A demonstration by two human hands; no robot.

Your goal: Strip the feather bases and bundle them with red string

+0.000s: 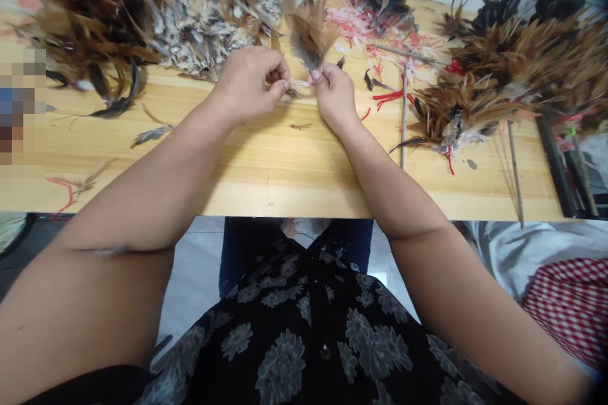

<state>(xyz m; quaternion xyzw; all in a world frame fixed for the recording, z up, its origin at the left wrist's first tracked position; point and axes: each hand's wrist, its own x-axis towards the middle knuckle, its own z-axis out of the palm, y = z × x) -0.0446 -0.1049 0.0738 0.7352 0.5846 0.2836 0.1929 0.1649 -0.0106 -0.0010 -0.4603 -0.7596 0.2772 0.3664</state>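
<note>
My right hand (pixel 335 95) is closed, its thumb and finger pinching the base of an upright bunch of brown feathers (pixel 311 28) with grey down at the bottom. Just left of it, my left hand (pixel 251 83) is closed too, fingertips pinched on a small greyish feather (pixel 293 93). A pale thin strip (pixel 301 83) spans the short gap between the two hands; whether it is quill or string I cannot tell. Both hands are over the wooden table (pixel 285 164), near its middle.
A big heap of brown feathers (pixel 95 6) with whitish quill ends (pixel 199 31) lies left. Red and white strings (pixel 346 19) are scattered behind. On the right are feather dusters (pixel 456 107), thin sticks (pixel 404 114) and a black-edged container (pixel 553 164). Checked cloth (pixel 570 304) hangs lower right.
</note>
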